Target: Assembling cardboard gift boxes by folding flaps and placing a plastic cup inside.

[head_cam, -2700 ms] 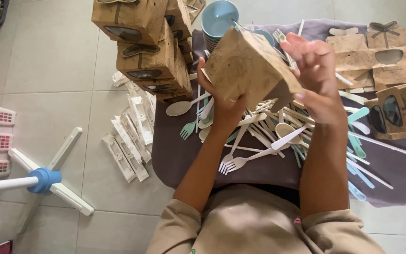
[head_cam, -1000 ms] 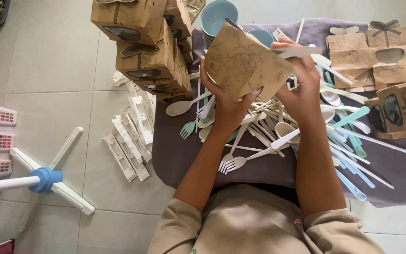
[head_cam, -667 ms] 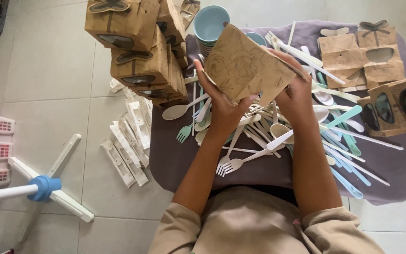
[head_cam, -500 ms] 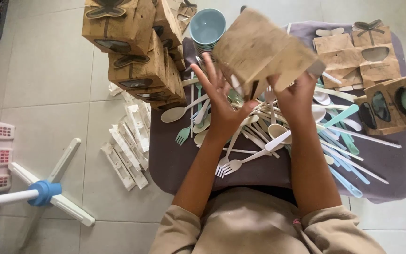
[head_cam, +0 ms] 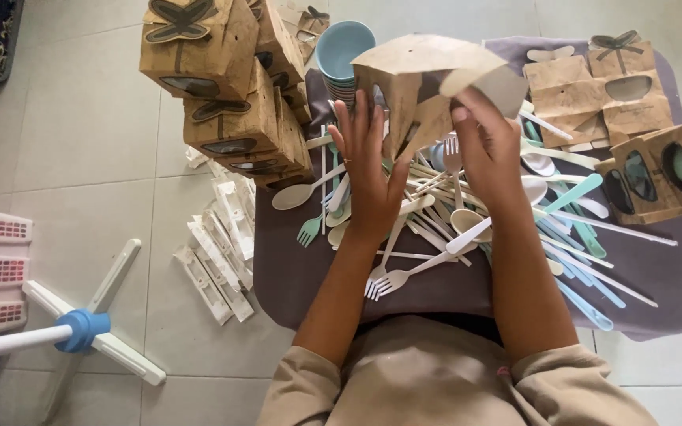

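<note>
Overhead, the right hand (head_cam: 487, 146) grips a brown cardboard box (head_cam: 420, 79) raised above the cutlery pile (head_cam: 467, 221) on the purple mat (head_cam: 672, 268). Left hand (head_cam: 369, 170) is spread wide, fingertips touching the box. Stacked boxes (head_cam: 222, 87) stand left.

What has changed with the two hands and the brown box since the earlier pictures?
The left hand let go of the kraft paper box and now stands open beside it. The right hand alone holds the box, lifted higher and further away. The cutlery pile and the stacked boxes stayed put.
</note>
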